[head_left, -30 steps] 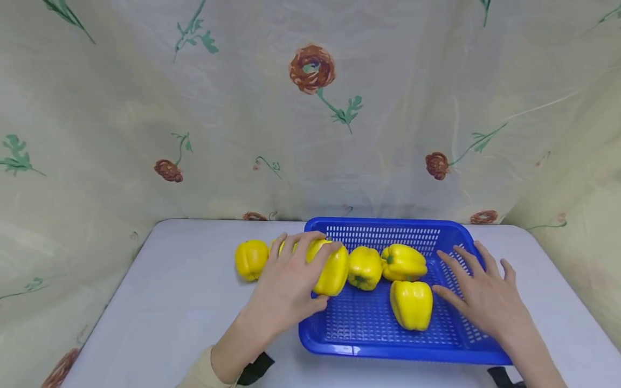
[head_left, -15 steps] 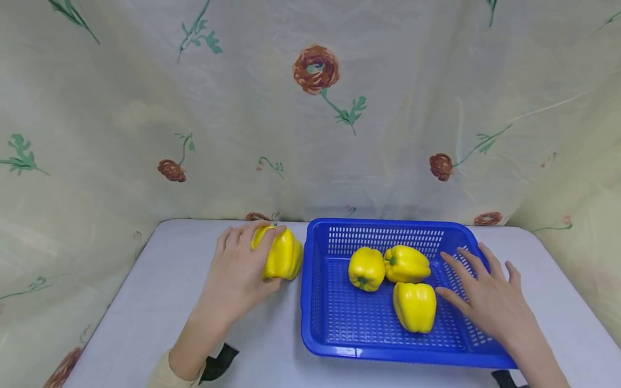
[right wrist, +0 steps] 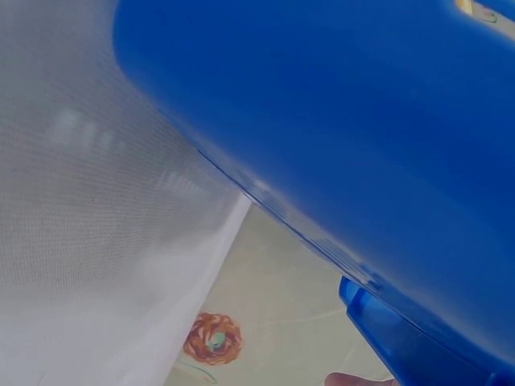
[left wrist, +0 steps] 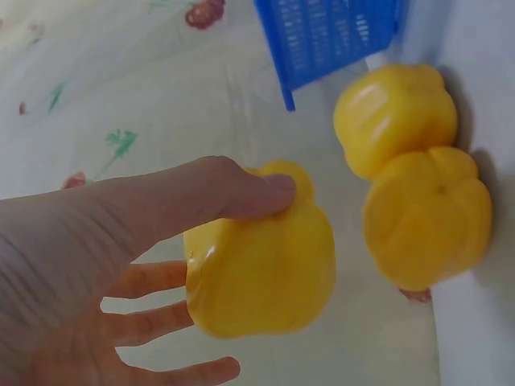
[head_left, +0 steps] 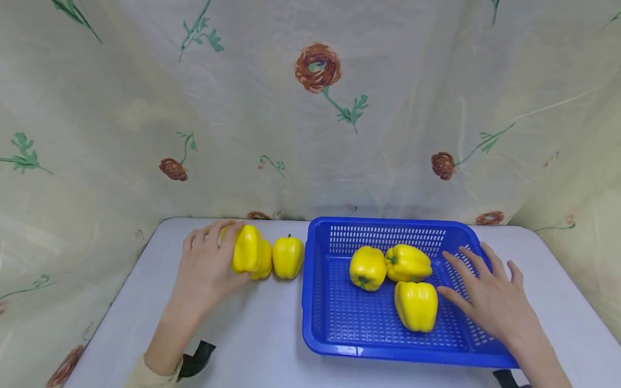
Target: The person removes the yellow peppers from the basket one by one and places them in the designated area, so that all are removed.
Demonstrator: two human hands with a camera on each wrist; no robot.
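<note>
My left hand (head_left: 206, 264) holds a yellow bell pepper (head_left: 245, 249) over the left part of the table. In the left wrist view the thumb lies across the top of that pepper (left wrist: 261, 277), with fingers behind it. Beside it on the table stand two more: one bell pepper (head_left: 265, 260) partly hidden behind the held one, another bell pepper (head_left: 288, 258) close to the basket. My right hand (head_left: 490, 296) lies over the right rim of the blue plastic basket (head_left: 378, 350), fingers spread. Inside the basket sit three yellow bell peppers (head_left: 415, 307), the nearest close to the right thumb.
A white-covered table (head_left: 252, 334) carries everything, and its far edge meets a flower-printed curtain (head_left: 233, 118). From the right wrist, the basket's outer wall (right wrist: 322, 104) fills much of the view.
With a bell pepper in its grip, my left hand has travelled left from over the basket, past the peppers on the table. My right hand stays at the basket's right rim.
</note>
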